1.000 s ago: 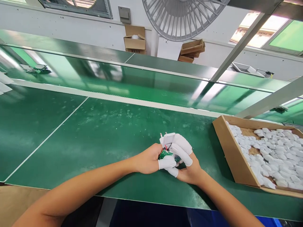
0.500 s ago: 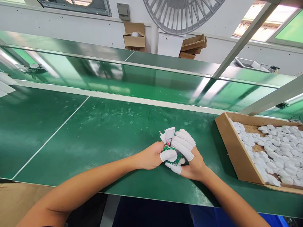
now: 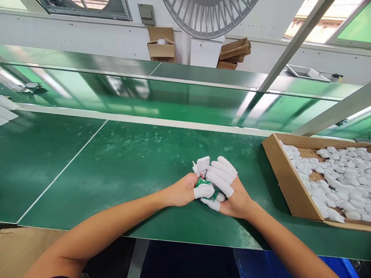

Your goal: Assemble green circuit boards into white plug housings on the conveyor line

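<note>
Both my hands meet over the green worktable (image 3: 130,170), fingertips covered in white finger cots. My left hand (image 3: 185,191) pinches a small green circuit board (image 3: 206,185) with its thumb on top. My right hand (image 3: 228,189) wraps around the same assembly from the right. A white plastic plug housing (image 3: 202,165) with metal prongs sticks up above the board, joined to it by thin red wires. Both hands are closed on this piece.
A shallow cardboard box (image 3: 286,181) filled with several white plastic parts (image 3: 339,181) lies at the right. A glossy green conveyor (image 3: 162,96) runs behind the table. Cardboard boxes (image 3: 161,48) and a large fan (image 3: 208,15) stand at the far wall.
The hands and the assembly stay in nearly the same place. The white housing has tipped slightly as the fingers shift on the board; the view has moved a little.
</note>
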